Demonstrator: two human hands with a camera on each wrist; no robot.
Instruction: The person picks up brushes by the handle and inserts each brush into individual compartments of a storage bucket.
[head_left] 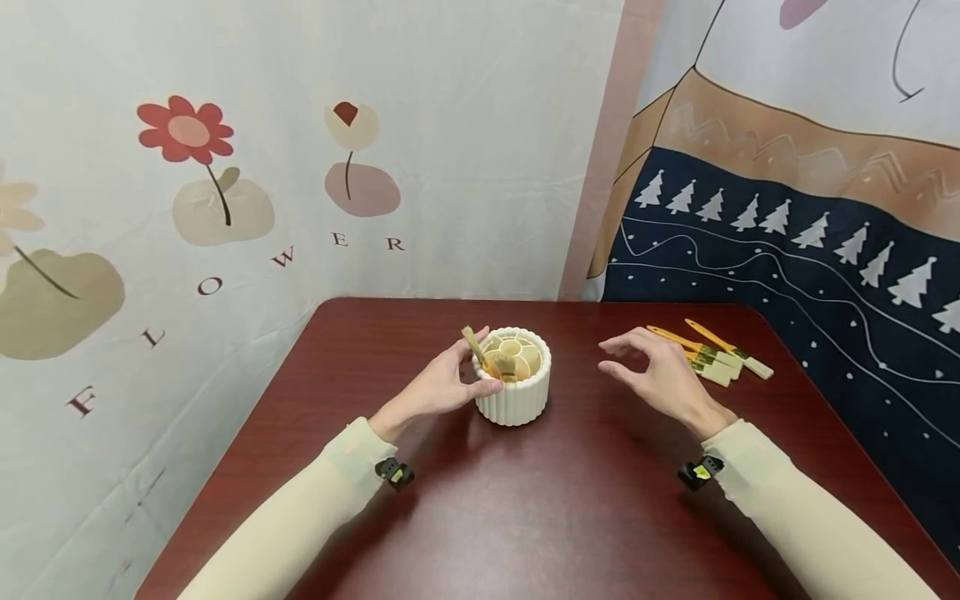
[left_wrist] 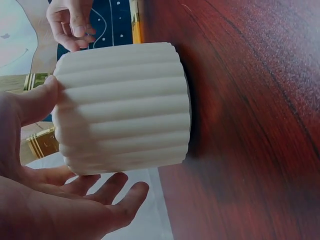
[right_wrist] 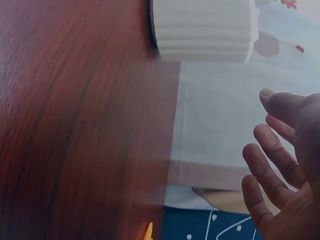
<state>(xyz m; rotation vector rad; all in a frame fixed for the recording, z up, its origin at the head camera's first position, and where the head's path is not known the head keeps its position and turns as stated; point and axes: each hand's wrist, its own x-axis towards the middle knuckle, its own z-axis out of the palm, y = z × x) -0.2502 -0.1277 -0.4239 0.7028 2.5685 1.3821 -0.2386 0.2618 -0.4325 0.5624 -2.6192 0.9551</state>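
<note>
A white ribbed brush holder (head_left: 513,406) with petal-shaped compartments stands upright on the table. My left hand (head_left: 441,385) grips its left side, thumb at the near rim and fingers round the far side; the left wrist view shows the thumb touching the rim of the holder (left_wrist: 122,107). Two paintbrushes stand in the left compartments, bristles up: one brush (head_left: 472,340) leans left, the other brush (head_left: 506,367) is partly behind the thumb. My right hand (head_left: 663,379) hovers right of the holder, fingers loosely bent and apart from the thumb, holding nothing.
Several flat paintbrushes (head_left: 738,358) with yellow handles lie at the table's right rear, partly behind the right hand. The dark red table (head_left: 510,517) ends at a printed curtain (head_left: 480,167) behind it, with a navy tree-pattern cloth (head_left: 750,250) at the right.
</note>
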